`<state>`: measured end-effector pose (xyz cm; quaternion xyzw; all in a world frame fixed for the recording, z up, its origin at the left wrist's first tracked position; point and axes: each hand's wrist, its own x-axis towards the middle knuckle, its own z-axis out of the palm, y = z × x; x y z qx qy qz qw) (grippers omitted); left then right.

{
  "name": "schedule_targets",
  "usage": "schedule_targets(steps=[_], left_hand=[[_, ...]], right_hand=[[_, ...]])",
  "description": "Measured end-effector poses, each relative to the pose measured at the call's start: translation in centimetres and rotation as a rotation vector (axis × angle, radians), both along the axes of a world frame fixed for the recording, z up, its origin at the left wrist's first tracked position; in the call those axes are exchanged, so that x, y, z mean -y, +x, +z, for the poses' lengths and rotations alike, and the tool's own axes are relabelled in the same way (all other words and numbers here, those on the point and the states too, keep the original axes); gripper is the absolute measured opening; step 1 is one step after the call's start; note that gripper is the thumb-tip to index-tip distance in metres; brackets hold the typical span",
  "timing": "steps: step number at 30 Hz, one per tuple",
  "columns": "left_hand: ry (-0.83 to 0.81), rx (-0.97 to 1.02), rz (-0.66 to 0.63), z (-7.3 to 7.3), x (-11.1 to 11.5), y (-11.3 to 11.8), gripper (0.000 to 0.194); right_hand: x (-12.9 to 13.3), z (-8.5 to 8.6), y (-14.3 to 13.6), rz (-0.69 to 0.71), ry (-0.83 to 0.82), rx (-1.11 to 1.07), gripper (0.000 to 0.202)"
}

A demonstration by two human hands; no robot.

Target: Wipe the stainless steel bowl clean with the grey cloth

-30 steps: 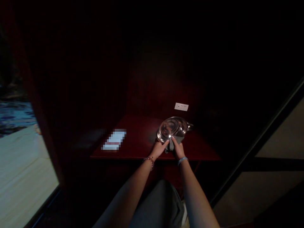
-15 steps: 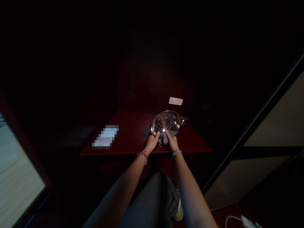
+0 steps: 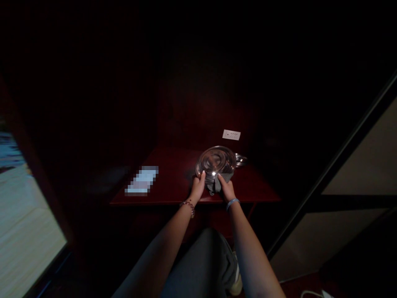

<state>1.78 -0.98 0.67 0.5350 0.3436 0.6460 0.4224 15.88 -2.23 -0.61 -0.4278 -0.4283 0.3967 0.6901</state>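
My left hand (image 3: 197, 188) grips the near left rim of a round stainless-steel dish (image 3: 214, 159), its thumb lying on the shiny ringed face. The dish is tilted toward me above the table; whether it is a plate or a lid I cannot tell. A grey cloth (image 3: 217, 184) is bunched at the lower right rim. My right hand (image 3: 227, 187) is closed on the cloth and the rim through it, thumb on top. The fingers beneath the dish are hidden. Just behind its right side sits another shiny metal piece (image 3: 240, 160), partly covered.
The dark red table (image 3: 173, 182) has its front edge close to my wrists. On its left lies a pixelated pale rectangle (image 3: 142, 181). A white socket plate (image 3: 231, 135) is on the back wall. Below are my knee and shoe, with a cable (image 3: 311, 293) on the floor at right.
My left thumb has shifted slightly left along the dish's rim, and the dish's tilt has changed a little. Both hands keep their hold. The whole view has drifted slightly.
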Motion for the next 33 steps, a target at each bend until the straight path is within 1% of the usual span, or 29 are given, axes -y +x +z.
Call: schedule_targets(steps=[2,5,9,11,13,16,18,20,21,23,25,27,30,31,33], left_hand=[[0.016,-0.022,-0.051,0.1,0.1,0.2,0.046],[0.027,-0.134,-0.1,0.3,0.4,0.3,0.044],[0.01,-0.3,-0.066,0.3,1.0,0.2,0.034],[-0.02,-0.33,-0.048,0.2,1.2,0.2,0.029],[-0.022,-0.285,-0.054,0.1,1.2,0.2,0.03],[0.0,-0.148,-0.097,0.0,0.8,0.3,0.034],[-0.018,-0.083,-0.104,-0.2,0.3,0.3,0.034],[-0.033,0.011,-0.069,-0.3,0.0,0.3,0.037],[-0.026,0.042,-0.072,-0.4,-0.1,0.3,0.039],[-0.035,0.06,-0.049,-0.4,-0.2,0.3,0.042],[-0.091,0.042,-0.004,-0.3,-0.1,0.2,0.046],[-0.158,0.015,0.053,-0.2,0.0,0.1,0.048],[-0.217,-0.058,0.159,-0.1,0.1,0.1,0.043],[-0.232,-0.086,0.194,-0.1,0.2,0.1,0.042],[-0.259,-0.107,0.235,0.0,0.2,0.2,0.042]], right_hand=[[0.0,0.0,0.1,-0.015,-0.014,-0.002,0.055],[0.0,0.0,0.2,-0.027,-0.028,-0.003,0.055],[0.0,0.1,0.2,-0.036,-0.033,0.02,0.056],[0.1,0.2,0.1,-0.041,-0.034,0.026,0.056],[0.3,0.3,0.0,-0.042,-0.037,0.036,0.057],[0.6,0.4,-0.2,-0.04,-0.047,0.063,0.058],[0.6,0.4,-0.3,-0.009,-0.047,0.062,0.058],[0.5,0.3,-0.3,0.028,-0.047,0.044,0.06],[0.5,0.2,-0.3,0.034,-0.047,0.037,0.06],[0.4,0.2,-0.2,0.031,-0.058,0.034,0.061],[0.3,0.1,0.0,0.014,-0.075,0.066,0.06],[0.1,-0.1,0.3,-0.052,-0.08,0.106,0.059],[-0.4,-0.4,0.8,-0.134,-0.091,0.18,0.055],[-0.6,-0.5,0.9,-0.15,-0.093,0.203,0.054],[-0.9,-0.7,1.1,-0.135,-0.11,0.237,0.05]])
